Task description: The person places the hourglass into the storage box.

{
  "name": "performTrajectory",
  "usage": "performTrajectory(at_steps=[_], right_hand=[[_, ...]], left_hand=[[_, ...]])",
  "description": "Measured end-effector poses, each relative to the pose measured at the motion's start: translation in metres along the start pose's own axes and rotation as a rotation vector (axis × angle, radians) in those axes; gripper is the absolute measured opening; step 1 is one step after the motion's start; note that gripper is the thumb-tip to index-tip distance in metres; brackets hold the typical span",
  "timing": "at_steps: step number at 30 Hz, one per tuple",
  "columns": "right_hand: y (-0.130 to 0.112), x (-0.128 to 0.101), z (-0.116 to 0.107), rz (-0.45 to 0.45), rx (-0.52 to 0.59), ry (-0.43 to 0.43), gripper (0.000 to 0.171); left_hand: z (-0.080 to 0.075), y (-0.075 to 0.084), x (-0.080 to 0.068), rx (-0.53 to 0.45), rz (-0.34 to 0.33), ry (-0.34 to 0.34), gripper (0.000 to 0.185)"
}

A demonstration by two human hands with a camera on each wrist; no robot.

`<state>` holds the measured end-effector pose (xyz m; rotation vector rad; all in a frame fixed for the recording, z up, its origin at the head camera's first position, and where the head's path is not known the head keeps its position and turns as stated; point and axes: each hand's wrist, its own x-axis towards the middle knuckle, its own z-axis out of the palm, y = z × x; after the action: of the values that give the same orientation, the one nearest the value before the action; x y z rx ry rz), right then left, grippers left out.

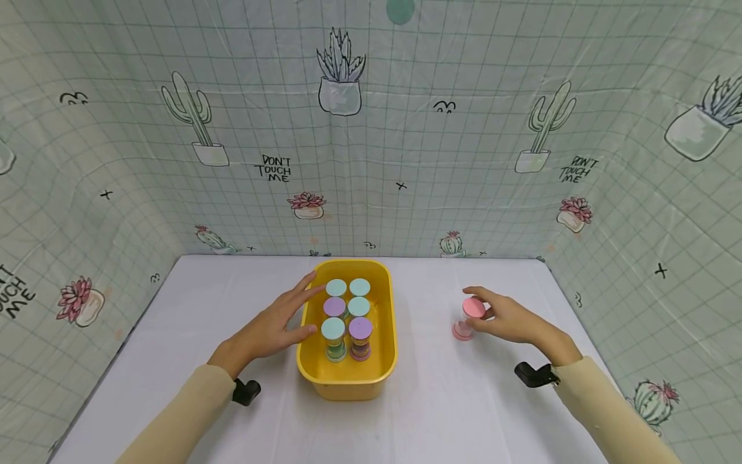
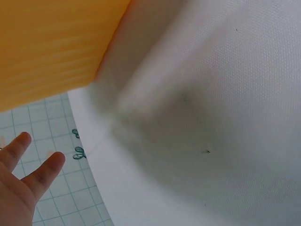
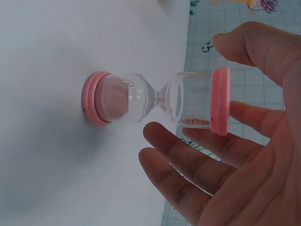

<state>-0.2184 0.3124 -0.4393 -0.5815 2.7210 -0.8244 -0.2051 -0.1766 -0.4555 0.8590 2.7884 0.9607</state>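
Note:
A yellow tub [image 1: 348,385] stands mid-table and holds several sand timers [image 1: 346,317] with teal and purple caps, all upright. My left hand [image 1: 301,308] lies flat against the tub's left wall, fingers straight, fingertips on the rim. In the left wrist view only the tub wall [image 2: 51,47] and two fingers [image 2: 28,165] show. To the right of the tub a pink sand timer [image 1: 468,319] stands upright on the white table. My right hand [image 1: 485,310] is cupped loosely about its top cap. In the right wrist view the fingers [image 3: 221,136] are spread around the pink timer [image 3: 155,101] without closing on it.
The white table [image 1: 406,425] is walled on three sides by a cactus-print curtain [image 1: 371,161]. Bare tabletop lies in front of the tub and at the far left. Black wrist camera mounts [image 1: 246,390] sit on both forearms.

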Motion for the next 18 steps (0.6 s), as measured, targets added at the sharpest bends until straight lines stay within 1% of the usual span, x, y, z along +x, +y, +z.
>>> performTrajectory(at_steps=[18], right_hand=[[0.0031, 0.0033, 0.0016, 0.008, 0.01, -0.008, 0.066]], left_hand=[[0.0004, -0.0004, -0.0001, -0.002, 0.0, -0.002, 0.072]])
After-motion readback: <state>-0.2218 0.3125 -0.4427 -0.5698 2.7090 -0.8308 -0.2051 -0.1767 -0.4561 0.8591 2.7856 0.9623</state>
